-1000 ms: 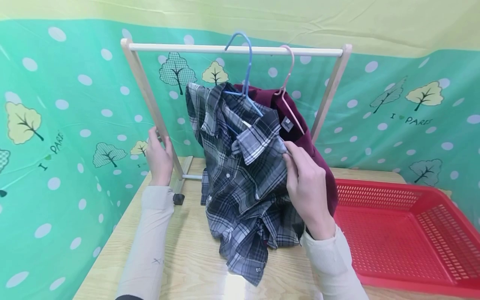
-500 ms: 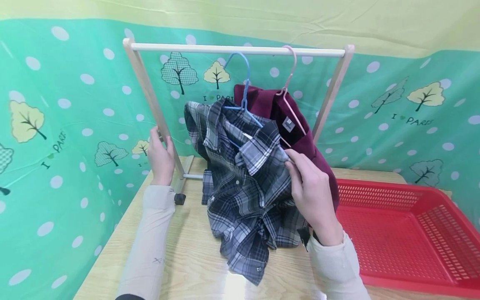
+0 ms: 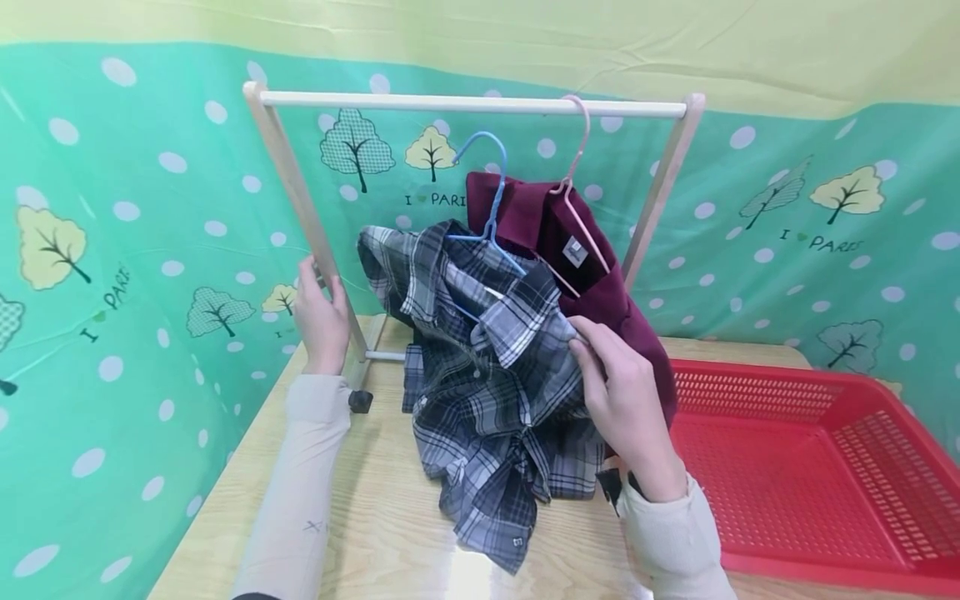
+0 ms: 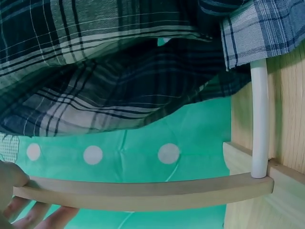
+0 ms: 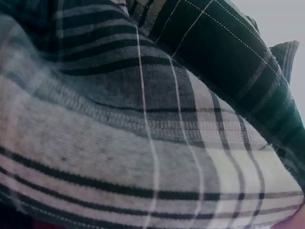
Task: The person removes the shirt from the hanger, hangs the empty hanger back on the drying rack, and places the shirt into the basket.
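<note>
A dark grey plaid shirt (image 3: 480, 400) hangs on a blue hanger (image 3: 501, 167), whose hook is below the white rail (image 3: 420, 102) and off it. My right hand (image 3: 626, 400) pinches the shirt's shoulder, just right of the collar; in the right wrist view the plaid cloth (image 5: 143, 129) fills nearly everything. On the left, my left hand (image 3: 322, 325) grips the rack's wooden side post (image 3: 296, 183); the left wrist view shows its thumb and fingers on either side of that post (image 4: 143, 193). The shirt's lower part bunches down onto the table.
Behind the shirt, a maroon garment (image 3: 645, 342) hangs from the rail on a pink hanger (image 3: 581, 142). To the right a red perforated basket (image 3: 787, 371) stands on the wooden table (image 3: 382, 517). A green patterned curtain (image 3: 150, 250) surrounds the table.
The blue hanger has come off the rail and sunk below it. My right hand has lowered with the shirt, showing more of the maroon garment. My left hand stays on the post.
</note>
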Demonstrator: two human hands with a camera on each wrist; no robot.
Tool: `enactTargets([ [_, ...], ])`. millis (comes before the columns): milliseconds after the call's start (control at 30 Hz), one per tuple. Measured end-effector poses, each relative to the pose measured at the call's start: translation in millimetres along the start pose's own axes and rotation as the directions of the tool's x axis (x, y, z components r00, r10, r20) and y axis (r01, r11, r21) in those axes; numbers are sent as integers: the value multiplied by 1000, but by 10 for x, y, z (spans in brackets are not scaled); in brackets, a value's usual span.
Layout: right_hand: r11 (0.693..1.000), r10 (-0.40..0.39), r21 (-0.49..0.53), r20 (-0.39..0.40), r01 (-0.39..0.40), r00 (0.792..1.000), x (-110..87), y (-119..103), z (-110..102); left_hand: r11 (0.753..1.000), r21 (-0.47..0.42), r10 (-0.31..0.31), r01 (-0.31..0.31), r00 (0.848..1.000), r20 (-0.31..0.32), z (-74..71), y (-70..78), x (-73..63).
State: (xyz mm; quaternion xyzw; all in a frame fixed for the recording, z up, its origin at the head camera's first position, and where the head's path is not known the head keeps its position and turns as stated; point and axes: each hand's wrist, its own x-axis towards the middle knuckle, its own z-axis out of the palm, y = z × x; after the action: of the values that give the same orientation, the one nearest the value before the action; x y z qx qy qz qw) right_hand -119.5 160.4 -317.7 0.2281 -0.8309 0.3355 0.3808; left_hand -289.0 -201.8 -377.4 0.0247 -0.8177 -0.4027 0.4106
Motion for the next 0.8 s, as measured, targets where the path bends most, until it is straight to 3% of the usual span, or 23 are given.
enactTargets([
  [267,998,-2,66,57,-1,998,-64,64,30,1000,-1,-4,4,1000,-7,3,-8,-2],
  [500,993,48,104,109,-59,993,-104,108,38,1000,-6,-9,9,1000,17,-21,25,-4],
  [800,987,91,122,120,-106,989,-148,170,51,997,-64,-38,45,994,107,-130,-7,41],
])
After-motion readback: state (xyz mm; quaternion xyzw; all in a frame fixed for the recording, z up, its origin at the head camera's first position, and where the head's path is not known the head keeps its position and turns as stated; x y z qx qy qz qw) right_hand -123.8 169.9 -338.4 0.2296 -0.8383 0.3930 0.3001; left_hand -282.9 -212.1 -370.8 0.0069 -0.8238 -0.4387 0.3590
